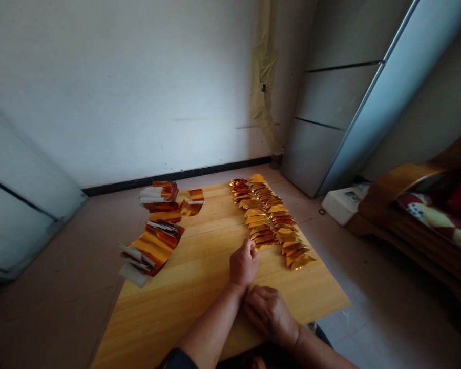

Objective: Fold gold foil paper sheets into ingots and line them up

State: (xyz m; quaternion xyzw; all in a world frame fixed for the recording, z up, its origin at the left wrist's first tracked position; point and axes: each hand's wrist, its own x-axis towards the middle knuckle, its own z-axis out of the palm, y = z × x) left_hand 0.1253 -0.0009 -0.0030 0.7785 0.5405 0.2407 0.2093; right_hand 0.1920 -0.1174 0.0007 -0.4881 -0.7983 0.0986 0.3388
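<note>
1. Head view, the carrier: a rectangular, pale yellow-brown wooden table [215,230] holds everything handled here.
2. Head view, folded things: by the far right corner, two rows of small, shiny gold foil-paper folds run towards the near side. The outer row [288,234] follows the table's right edge; the inner row [255,219] lies just beside it, the pieces overlapping.
3. Head view, flat things: curled gold foil-paper sheets with pale backs [155,243] lie in loose bundles along the left edge, towards the far left corner, some seeming to jut past that edge.
4. Head view, hands: the left hand [245,262] is at the near end of the inner row, fingers curled together; whether they pinch a piece I cannot tell. The right hand [272,313] is close to the table's near edge, fingers bent inward and mostly hidden, so I cannot tell whether they are clamped on anything.
5. Handling, as judged from this view: the folds should be very light, springy and easily crushed, their foil faces rather slippery. A light fingertip pinch on a creased ridge would suit them. The sheets look thin and floppy, apt to slide or cling together; take one by a corner and peel it gently off its bundle.
</note>
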